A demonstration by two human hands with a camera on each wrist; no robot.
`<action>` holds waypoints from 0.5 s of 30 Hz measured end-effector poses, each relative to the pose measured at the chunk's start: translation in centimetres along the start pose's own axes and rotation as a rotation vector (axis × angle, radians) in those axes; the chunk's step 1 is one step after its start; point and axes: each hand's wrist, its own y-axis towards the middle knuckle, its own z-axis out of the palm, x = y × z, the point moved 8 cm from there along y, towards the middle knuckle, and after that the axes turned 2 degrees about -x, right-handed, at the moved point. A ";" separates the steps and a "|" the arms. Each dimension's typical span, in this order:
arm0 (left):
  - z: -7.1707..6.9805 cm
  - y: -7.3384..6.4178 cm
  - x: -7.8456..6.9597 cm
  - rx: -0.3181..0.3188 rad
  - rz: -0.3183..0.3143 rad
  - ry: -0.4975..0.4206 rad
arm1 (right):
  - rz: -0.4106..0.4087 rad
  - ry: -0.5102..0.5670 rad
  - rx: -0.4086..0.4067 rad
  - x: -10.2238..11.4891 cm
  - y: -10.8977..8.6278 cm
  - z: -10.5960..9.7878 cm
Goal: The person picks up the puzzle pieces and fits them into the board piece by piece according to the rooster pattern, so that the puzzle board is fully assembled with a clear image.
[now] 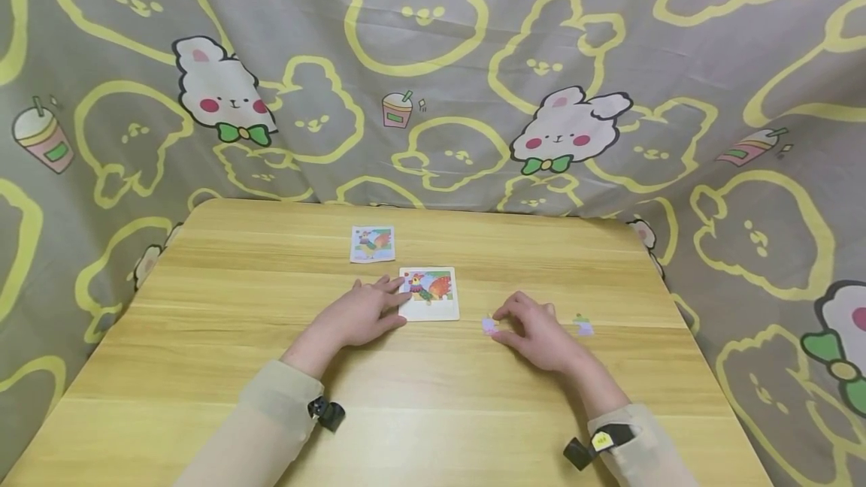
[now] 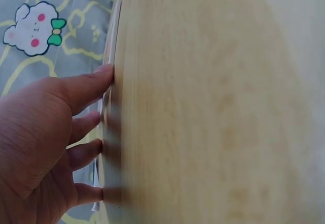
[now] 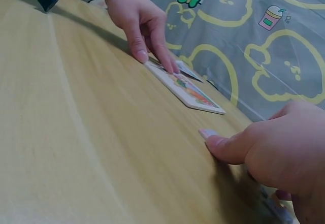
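Observation:
A square white-framed puzzle board (image 1: 433, 313) lies on the table, its upper part filled with a colourful rooster picture and its lower part blank white. My left hand (image 1: 365, 313) rests at the board's left side, fingers spread and tips on its edge. To the right of the board, my right hand (image 1: 539, 333) pinches a small lilac puzzle piece (image 1: 489, 326) between thumb and fingers, low over the wood. In the right wrist view the thumb covers much of that piece (image 3: 206, 132).
Beyond my left hand lies a picture card (image 1: 373, 245) with a similar rooster. Another puzzle piece (image 1: 582, 325), green and lilac, lies right of my right hand. A patterned grey curtain (image 1: 446, 96) hangs behind the wooden table (image 1: 419, 412).

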 end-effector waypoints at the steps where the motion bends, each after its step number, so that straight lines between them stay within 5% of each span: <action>1: 0.0 0.0 0.0 -0.001 0.000 -0.001 | -0.009 -0.008 -0.001 0.1 0.0 0.1; 15: 0.2 0.0 0.3 0.000 -0.005 0.006 | -0.053 -0.043 -0.049 1.4 0.7 0.4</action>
